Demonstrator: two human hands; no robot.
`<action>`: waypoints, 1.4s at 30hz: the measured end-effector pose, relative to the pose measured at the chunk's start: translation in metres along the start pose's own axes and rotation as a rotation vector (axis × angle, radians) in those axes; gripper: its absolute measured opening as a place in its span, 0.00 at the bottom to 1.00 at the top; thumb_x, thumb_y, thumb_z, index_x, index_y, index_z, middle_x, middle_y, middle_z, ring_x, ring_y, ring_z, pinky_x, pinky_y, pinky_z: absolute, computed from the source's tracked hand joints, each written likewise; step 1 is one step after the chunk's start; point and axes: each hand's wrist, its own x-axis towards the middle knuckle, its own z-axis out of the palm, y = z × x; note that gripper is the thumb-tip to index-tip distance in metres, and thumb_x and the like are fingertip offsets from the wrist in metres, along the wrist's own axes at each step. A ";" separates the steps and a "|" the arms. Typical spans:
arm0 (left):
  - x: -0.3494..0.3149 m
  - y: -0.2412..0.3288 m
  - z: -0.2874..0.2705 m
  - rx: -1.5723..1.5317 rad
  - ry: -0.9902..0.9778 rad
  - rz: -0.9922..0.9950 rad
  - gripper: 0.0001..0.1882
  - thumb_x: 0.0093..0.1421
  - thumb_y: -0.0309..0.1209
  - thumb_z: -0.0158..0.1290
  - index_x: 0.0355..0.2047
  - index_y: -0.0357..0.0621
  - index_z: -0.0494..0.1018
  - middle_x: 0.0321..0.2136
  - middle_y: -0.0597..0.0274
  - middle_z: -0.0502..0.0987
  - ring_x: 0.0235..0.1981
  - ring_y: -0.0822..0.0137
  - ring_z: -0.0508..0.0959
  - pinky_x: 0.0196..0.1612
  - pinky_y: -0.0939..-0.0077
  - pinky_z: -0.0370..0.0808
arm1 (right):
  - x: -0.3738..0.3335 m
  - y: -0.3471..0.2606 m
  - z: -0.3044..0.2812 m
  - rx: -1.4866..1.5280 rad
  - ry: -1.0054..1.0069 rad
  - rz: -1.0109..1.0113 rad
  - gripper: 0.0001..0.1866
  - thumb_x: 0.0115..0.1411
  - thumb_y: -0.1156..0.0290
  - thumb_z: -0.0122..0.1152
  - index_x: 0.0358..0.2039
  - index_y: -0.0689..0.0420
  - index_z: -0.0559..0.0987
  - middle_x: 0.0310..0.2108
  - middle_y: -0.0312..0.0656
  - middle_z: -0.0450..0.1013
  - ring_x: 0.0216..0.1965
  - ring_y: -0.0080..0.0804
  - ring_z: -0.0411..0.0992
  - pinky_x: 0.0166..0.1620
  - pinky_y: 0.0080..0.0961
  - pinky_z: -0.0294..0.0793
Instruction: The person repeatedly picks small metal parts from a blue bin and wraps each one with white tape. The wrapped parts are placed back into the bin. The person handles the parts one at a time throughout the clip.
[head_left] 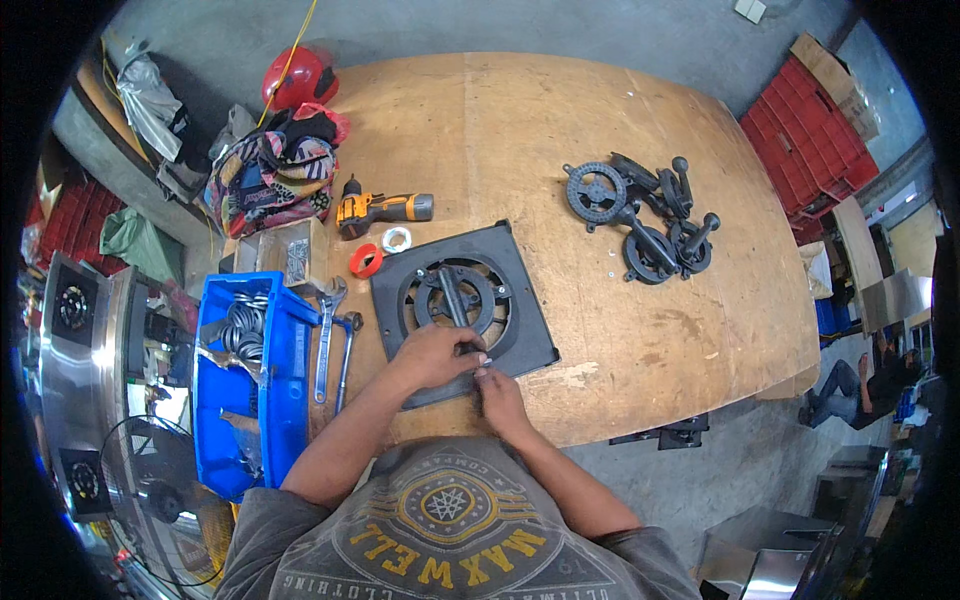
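Note:
A black square stove plate (525,330) with a round slotted opening lies turned slightly on the table in front of me. In its middle sits a black ring burner (453,295), its straight tube pointing toward me. My left hand (437,357) is closed over the near end of the tube, fingers curled, hiding that end. Close against it, my right hand (502,398) is closed in a pinch at the plate's near edge. A small pale, shiny piece (486,363) shows between the two hands' fingertips; its kind is too small to tell.
Several black cast burners (650,245) lie at the far right. A yellow cordless drill (385,208), red tape roll (366,260) and white tape roll (397,239) lie beyond the plate. Left stand an adjustable wrench (325,345), a blue bin (285,370) of metal rings and a box of screws (298,258).

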 end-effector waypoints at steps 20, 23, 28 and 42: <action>-0.001 0.001 -0.001 -0.012 -0.028 -0.066 0.15 0.57 0.45 0.59 0.42 0.55 0.80 0.37 0.53 0.82 0.42 0.50 0.80 0.46 0.59 0.75 | 0.000 0.001 0.007 0.675 -0.056 0.397 0.15 0.70 0.56 0.49 0.37 0.54 0.74 0.26 0.37 0.73 0.26 0.28 0.72 0.29 0.24 0.72; -0.001 0.003 -0.003 0.002 -0.047 -0.073 0.16 0.57 0.46 0.59 0.42 0.54 0.80 0.36 0.52 0.81 0.42 0.50 0.80 0.46 0.59 0.75 | -0.001 -0.008 -0.002 0.830 -0.153 0.578 0.12 0.68 0.57 0.52 0.35 0.52 0.72 0.26 0.36 0.72 0.26 0.26 0.72 0.28 0.22 0.71; -0.001 0.002 -0.002 0.034 -0.028 -0.055 0.17 0.57 0.46 0.59 0.42 0.53 0.80 0.36 0.50 0.81 0.42 0.49 0.80 0.46 0.58 0.75 | -0.002 -0.016 0.007 0.712 -0.076 0.462 0.13 0.70 0.57 0.48 0.38 0.53 0.71 0.27 0.38 0.73 0.24 0.25 0.69 0.25 0.21 0.67; -0.004 -0.017 0.006 0.009 0.001 0.067 0.17 0.58 0.41 0.59 0.46 0.50 0.79 0.38 0.53 0.82 0.40 0.55 0.82 0.44 0.66 0.76 | -0.006 -0.018 0.009 0.664 -0.031 0.440 0.15 0.72 0.58 0.44 0.40 0.56 0.72 0.27 0.39 0.73 0.20 0.23 0.67 0.18 0.19 0.60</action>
